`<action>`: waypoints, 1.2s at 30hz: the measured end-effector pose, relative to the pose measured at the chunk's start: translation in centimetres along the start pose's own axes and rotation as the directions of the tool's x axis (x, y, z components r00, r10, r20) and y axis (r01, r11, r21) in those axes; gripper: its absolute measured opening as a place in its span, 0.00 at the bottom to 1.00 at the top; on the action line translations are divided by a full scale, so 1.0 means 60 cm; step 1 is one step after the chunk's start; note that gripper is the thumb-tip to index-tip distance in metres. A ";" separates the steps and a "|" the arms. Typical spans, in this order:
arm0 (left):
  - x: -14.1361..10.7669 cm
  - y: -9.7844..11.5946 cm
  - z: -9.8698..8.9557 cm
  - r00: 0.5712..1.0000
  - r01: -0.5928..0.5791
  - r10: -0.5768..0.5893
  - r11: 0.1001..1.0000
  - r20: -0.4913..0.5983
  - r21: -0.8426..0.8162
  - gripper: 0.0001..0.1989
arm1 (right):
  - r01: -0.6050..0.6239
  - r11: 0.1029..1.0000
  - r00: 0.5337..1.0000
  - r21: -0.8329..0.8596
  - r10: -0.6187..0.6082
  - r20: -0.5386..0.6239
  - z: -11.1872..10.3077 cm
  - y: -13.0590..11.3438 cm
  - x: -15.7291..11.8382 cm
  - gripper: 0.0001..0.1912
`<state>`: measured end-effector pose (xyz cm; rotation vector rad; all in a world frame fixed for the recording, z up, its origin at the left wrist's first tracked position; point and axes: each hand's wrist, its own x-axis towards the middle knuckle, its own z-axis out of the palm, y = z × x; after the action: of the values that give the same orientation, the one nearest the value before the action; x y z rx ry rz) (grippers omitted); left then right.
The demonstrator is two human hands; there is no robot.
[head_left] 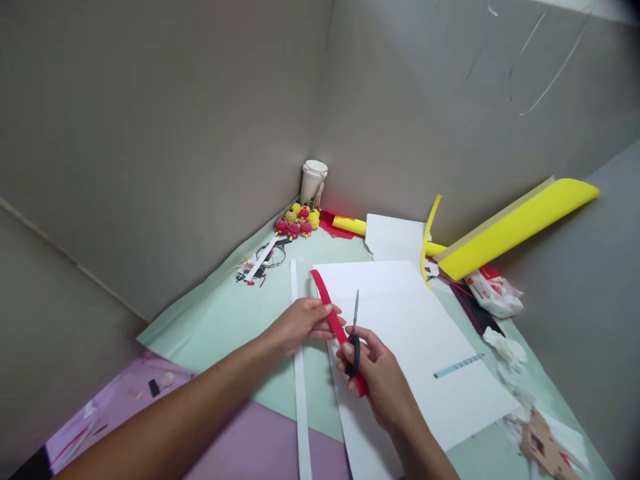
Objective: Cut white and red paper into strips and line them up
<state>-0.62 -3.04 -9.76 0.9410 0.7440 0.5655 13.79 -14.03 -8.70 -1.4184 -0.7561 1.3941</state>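
Purple covering near, left of the white sheet; pale green covering around it; grey walls meet beyond. Above the sheet's left edge: red strip, right hand pinching its near end, scissors also gripped; left hand, fingers bent, pinching mid-strip.

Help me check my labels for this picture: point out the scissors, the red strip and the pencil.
Scissors [356,353]: head view, on the black handle.
Red strip [338,329]: head view, on its middle stretch.
Pencil [459,366]: head view, on the middle of its shaft.
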 end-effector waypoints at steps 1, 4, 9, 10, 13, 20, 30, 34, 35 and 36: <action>0.001 0.000 -0.003 0.999 -0.002 0.002 1.000 -0.038 -0.005 0.13 | -0.013 1.000 1.000 0.014 0.013 0.019 0.002 0.001 -0.002 0.27; 0.006 0.003 -0.015 0.989 -0.020 0.015 0.999 -0.147 -0.027 0.11 | -0.052 0.999 0.994 0.011 0.050 0.100 0.002 0.005 -0.006 0.25; 0.012 0.007 -0.037 0.970 -0.068 0.054 0.996 -0.239 -0.051 0.11 | -0.109 0.989 0.941 -0.104 0.136 0.311 0.005 0.009 -0.024 0.20; 0.013 0.008 -0.041 0.967 -0.078 0.064 0.996 -0.247 -0.048 0.11 | -0.096 0.984 0.935 -0.153 0.141 0.325 0.006 0.008 -0.028 0.18; 0.015 0.007 -0.049 0.963 -0.088 0.078 0.996 -0.257 -0.026 0.12 | -0.010 0.938 0.949 -0.346 0.118 0.294 0.001 0.005 -0.035 0.13; 0.018 -0.014 -0.050 0.981 -0.085 0.079 0.996 -0.179 -0.026 0.12 | -0.043 0.988 0.942 -0.149 0.090 0.324 -0.034 0.011 0.014 0.20; 0.010 -0.010 -0.042 0.993 -0.003 -0.008 0.996 -0.120 -0.089 0.04 | 0.201 0.950 0.977 -0.239 -0.213 -0.029 -0.032 0.051 0.051 0.23; 0.010 -0.009 -0.041 0.993 -0.001 -0.018 0.986 -0.118 -0.166 0.03 | 0.254 0.891 0.965 -0.376 -0.262 0.032 -0.037 0.063 0.047 0.22; 0.011 -0.010 -0.042 0.993 -0.007 -0.014 0.982 -0.114 -0.187 0.02 | 0.267 0.875 0.962 -0.403 -0.267 0.058 -0.038 0.063 0.045 0.22; 0.012 -0.011 -0.043 0.994 -0.014 -0.010 0.978 -0.112 -0.209 0.02 | 0.278 0.862 0.960 -0.424 -0.268 0.085 -0.038 0.062 0.042 0.23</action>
<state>-2.09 -1.56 -11.55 0.7193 0.7681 0.6892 15.69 -13.45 -13.35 -1.5549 -1.2918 1.0585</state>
